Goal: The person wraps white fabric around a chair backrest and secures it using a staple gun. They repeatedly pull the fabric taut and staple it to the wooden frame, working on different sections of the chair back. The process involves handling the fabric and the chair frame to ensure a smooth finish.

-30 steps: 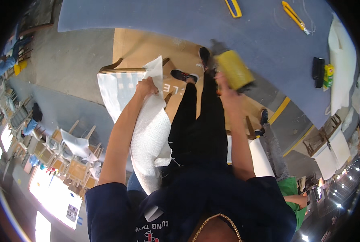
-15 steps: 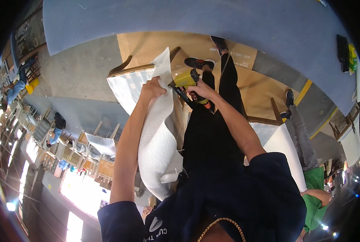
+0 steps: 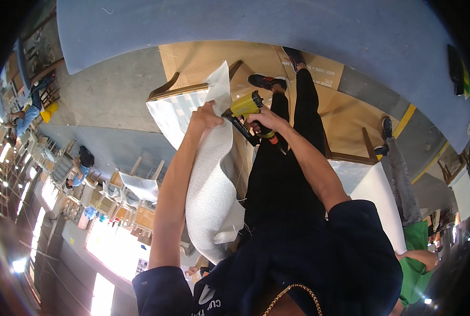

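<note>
My right hand (image 3: 267, 120) is wrapped round the grip of a yellow and black staple gun (image 3: 244, 106). Its nose meets the edge of a white textured fabric (image 3: 208, 179), close beside my left hand. With closed fingers, my left hand (image 3: 207, 115) grips that fabric near the gun's nose; the fingertips are partly hidden. The fabric drapes over a piece of furniture with curved brown wooden legs (image 3: 164, 84) and hangs down toward my body. Loose threads show along its lower edge.
Flattened cardboard (image 3: 193, 57) covers the floor beyond, with a blue-grey surface (image 3: 245, 21) farther off. A second wooden-legged piece (image 3: 353, 158) stands at right, near a person in a green shirt (image 3: 417, 263). Several chair frames (image 3: 140, 216) and seated people are at left.
The whole view has shifted slightly, so things appear a little farther right. Both hands keep their places at the fabric edge, the staple gun's nose still beside my left hand.
</note>
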`<state>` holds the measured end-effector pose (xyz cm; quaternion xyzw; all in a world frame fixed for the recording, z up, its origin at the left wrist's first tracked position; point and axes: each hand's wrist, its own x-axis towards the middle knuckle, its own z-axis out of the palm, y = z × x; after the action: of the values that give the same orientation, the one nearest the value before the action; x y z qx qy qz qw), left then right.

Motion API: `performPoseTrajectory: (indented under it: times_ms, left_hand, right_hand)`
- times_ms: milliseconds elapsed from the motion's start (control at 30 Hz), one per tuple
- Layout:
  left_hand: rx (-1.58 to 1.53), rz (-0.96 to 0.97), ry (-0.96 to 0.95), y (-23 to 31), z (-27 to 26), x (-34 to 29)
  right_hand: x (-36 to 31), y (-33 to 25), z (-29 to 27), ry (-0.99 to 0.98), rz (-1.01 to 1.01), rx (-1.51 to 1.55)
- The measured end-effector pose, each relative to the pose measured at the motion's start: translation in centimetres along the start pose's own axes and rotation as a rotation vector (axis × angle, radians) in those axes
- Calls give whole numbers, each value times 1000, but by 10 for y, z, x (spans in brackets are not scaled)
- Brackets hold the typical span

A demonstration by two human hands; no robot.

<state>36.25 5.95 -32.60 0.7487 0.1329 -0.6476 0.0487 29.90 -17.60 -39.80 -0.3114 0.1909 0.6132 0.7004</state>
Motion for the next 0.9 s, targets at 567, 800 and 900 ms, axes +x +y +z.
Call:
performPoseTrajectory:
  times_ms: [567, 800, 900]
  left_hand:
    - [-973, 429, 683, -77, 38, -27]
    - [-1228, 387, 980, -60, 26, -118]
    - [-1441, 513, 859, -74, 61, -189]
  right_hand:
    - [-148, -165, 73, 302, -492, -511]
    - [-298, -342, 28, 1016, -826, -1418]
    - [-316, -351, 9, 947, -745, -1552]
